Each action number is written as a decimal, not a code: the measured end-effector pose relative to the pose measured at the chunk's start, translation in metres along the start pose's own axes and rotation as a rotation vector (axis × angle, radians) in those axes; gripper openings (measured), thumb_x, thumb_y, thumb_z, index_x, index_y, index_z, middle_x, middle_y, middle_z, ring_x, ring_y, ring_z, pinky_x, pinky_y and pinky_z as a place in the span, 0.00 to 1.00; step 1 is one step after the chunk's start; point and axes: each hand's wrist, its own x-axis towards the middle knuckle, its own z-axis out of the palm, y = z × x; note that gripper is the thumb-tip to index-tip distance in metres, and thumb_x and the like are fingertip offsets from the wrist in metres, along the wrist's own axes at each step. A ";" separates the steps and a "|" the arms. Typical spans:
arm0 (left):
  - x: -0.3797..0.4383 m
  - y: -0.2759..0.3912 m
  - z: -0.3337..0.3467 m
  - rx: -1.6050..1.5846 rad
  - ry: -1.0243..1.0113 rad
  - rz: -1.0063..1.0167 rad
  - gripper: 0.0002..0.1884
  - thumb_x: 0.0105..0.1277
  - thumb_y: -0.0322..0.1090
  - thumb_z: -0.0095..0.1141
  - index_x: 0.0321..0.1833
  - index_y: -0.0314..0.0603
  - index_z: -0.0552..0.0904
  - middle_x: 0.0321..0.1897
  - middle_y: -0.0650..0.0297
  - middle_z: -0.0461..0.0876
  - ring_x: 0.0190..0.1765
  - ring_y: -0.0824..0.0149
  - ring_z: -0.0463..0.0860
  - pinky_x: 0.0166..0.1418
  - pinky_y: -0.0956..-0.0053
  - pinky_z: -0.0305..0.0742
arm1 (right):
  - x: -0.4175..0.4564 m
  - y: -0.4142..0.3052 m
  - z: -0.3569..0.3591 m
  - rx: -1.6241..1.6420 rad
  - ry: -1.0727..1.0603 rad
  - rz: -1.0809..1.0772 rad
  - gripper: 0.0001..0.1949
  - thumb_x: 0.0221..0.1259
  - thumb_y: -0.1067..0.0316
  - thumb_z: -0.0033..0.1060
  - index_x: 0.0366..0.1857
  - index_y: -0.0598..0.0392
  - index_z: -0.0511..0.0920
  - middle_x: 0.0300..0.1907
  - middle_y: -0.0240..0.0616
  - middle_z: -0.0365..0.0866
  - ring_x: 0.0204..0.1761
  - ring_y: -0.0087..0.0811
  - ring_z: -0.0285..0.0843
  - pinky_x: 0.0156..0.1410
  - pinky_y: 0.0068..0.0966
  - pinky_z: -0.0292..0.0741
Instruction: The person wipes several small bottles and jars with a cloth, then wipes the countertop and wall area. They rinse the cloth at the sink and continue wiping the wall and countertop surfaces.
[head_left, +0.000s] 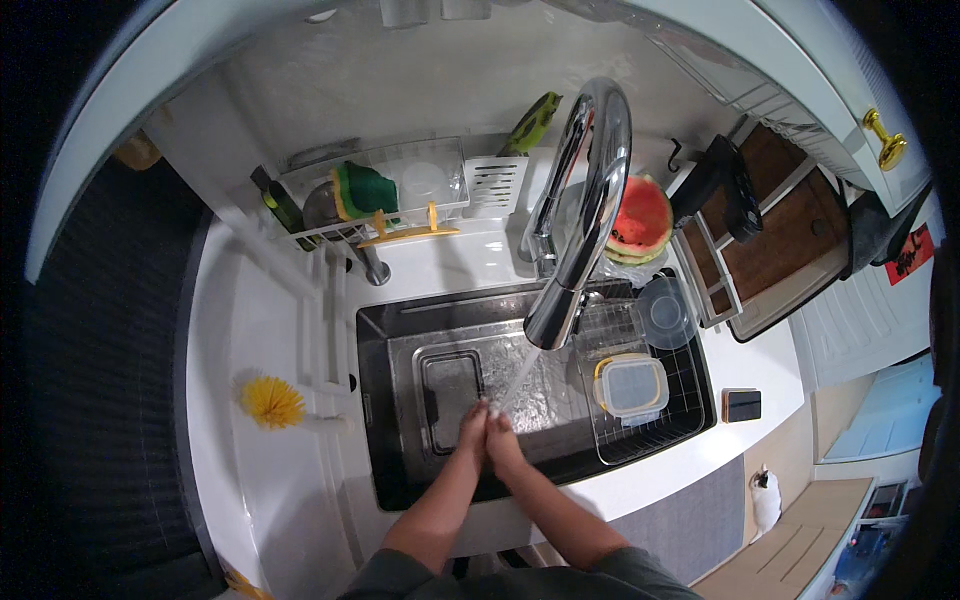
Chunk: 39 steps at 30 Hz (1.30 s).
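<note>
Both hands are together over the stainless steel sink (536, 442), under a stream of water (519, 385). The water falls from the spout of a tall chrome faucet (556, 315). My left hand (472, 429) touches my right hand (501, 439) along the inner side. At this size the fingers blur together, so whether they are apart or closed is unclear. No object shows in either hand. A wire drain basket (611, 442) hangs in the sink's right side, holding a lidded clear food container (634, 386). Behind that leans a round translucent lid (666, 311).
Cut watermelon (641, 214) sits behind the faucet. A white rack with a green sponge (367, 189) stands along the back. On the left counter lies a yellow-bristled brush (271, 402); a phone (742, 406) rests at right. A cat (765, 501) is on the floor.
</note>
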 end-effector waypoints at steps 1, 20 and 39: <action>-0.018 -0.007 0.028 0.065 0.131 0.058 0.10 0.67 0.42 0.48 0.44 0.45 0.76 0.30 0.64 0.77 0.30 0.66 0.76 0.36 0.69 0.74 | 0.039 0.033 -0.012 -0.072 0.004 0.056 0.18 0.64 0.59 0.45 0.51 0.59 0.70 0.44 0.54 0.77 0.47 0.43 0.76 0.51 0.36 0.72; 0.019 -0.008 -0.010 0.123 0.500 0.196 0.09 0.64 0.38 0.49 0.44 0.46 0.74 0.35 0.60 0.77 0.38 0.64 0.77 0.33 0.70 0.74 | 0.073 0.007 -0.035 0.665 0.093 0.193 0.11 0.68 0.62 0.40 0.42 0.57 0.72 0.37 0.42 0.76 0.38 0.39 0.77 0.43 0.36 0.77; 0.017 -0.008 0.018 0.162 0.325 0.115 0.15 0.64 0.42 0.44 0.40 0.37 0.77 0.32 0.57 0.77 0.33 0.58 0.78 0.35 0.61 0.74 | 0.043 0.033 -0.009 0.274 -0.056 0.046 0.14 0.65 0.65 0.46 0.51 0.59 0.70 0.41 0.43 0.77 0.43 0.33 0.74 0.46 0.28 0.72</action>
